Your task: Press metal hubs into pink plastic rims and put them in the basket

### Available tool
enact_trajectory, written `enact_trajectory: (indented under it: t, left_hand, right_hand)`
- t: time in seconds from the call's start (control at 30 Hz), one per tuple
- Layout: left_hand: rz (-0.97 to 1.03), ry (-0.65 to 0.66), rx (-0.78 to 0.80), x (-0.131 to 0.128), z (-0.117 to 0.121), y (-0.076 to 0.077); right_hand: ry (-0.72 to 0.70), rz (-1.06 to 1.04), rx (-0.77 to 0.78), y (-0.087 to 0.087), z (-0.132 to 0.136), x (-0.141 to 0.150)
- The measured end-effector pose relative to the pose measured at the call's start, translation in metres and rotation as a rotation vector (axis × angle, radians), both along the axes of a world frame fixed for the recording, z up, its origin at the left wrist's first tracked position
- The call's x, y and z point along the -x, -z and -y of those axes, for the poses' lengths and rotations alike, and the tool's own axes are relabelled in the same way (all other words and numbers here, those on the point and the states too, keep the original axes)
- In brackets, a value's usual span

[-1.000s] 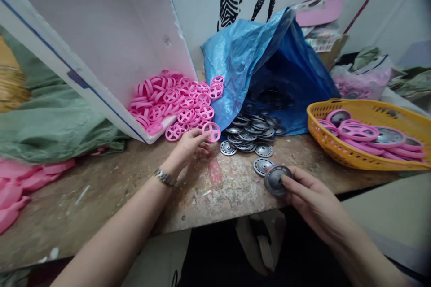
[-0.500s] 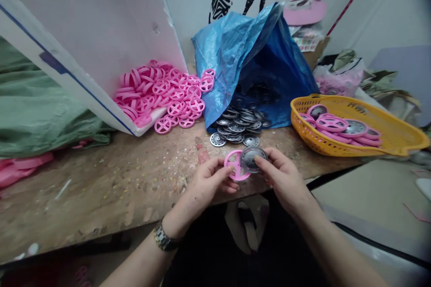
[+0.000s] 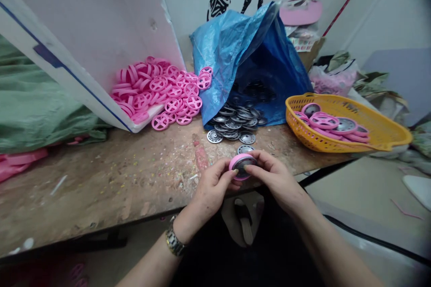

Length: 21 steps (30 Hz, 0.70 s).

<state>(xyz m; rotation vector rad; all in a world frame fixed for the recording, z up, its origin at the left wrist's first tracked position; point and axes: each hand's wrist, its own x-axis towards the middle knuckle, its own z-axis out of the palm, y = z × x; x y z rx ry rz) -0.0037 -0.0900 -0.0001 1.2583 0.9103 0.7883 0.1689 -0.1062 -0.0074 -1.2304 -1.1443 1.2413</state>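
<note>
Both my hands meet over the near edge of the worn wooden table [image 3: 101, 179]. My left hand [image 3: 211, 187] and my right hand [image 3: 273, 177] pinch one pink wheel ring [image 3: 241, 162] with a grey metal disc pressed into its face. Just behind it lies a loose grey disc [image 3: 245, 148]. Further back a heap of grey discs [image 3: 235, 123] spills from a blue plastic bag [image 3: 249, 58]. A pile of pink rings [image 3: 161, 92] lies to the left, under a tilted white foam board [image 3: 84, 31].
An orange basket [image 3: 384, 132] at the right table end holds several pink rings fitted with grey discs. Green sacking [image 3: 33, 107] and pink plastic [image 3: 16, 163] cover the left. Boxes and bags stand behind the basket, against a wall with a zebra picture.
My left hand took a pink ring from the pile and brought it to the grey disc in my right hand. The two parts, side by side half a second ago, are now pressed together.
</note>
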Motion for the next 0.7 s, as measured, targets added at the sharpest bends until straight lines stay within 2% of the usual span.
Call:
enact_trajectory:
  t: [0.17, 0.23, 0.43, 0.6, 0.7]
  left_hand:
    - [-0.066, 0.157, -0.129, 0.007, -0.002, -0.005]
    - [-0.135, 0.178, -0.221, 0.008, -0.002, -0.004]
    - [-0.308, 0.008, -0.458, -0.002, 0.002, 0.004]
    - [-0.279, -0.046, -0.426, -0.008, 0.003, 0.010]
    - [-0.251, 0.004, -0.349, -0.007, 0.000, 0.007]
  right_hand:
    - [-0.060, 0.001, -0.003, -0.003, 0.005, -0.004]
    - [-0.055, 0.023, -0.015, -0.002, 0.008, -0.001]
    - [0.045, 0.182, -0.087, 0.000, 0.016, 0.008]
    - [0.066, 0.185, -0.073, 0.002, 0.017, 0.009]
    - [0.083, 0.120, -0.057, 0.004, 0.014, 0.007]
